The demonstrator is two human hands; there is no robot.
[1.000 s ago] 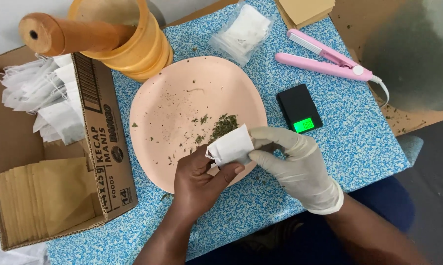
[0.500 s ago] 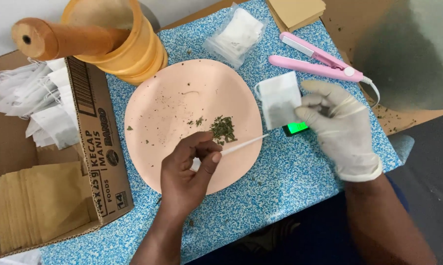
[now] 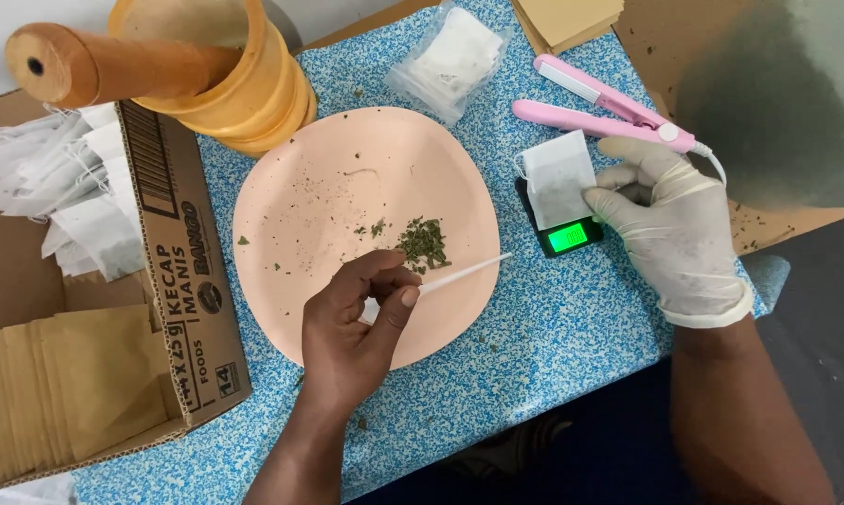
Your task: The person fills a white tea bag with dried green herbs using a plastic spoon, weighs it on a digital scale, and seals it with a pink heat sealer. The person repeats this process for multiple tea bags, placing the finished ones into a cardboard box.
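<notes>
Two hands: bare left hand point(image 3: 356, 327) pinching a white stick point(image 3: 464, 274), gloved right hand point(image 3: 670, 224), grip closed on a white sachet point(image 3: 557, 178).

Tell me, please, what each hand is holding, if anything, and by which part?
The left hand pinches a thin white stick at its near end. The gloved right hand holds a white sachet by its right edge, on the scale.

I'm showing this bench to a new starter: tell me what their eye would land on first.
First, the peach plate at the centre, with a small heap of green dried leaf. Just right of it, the gloved right hand rests a white sachet on a small black scale with a lit green display, while the bare left hand holds a thin white stick over the plate.
</notes>
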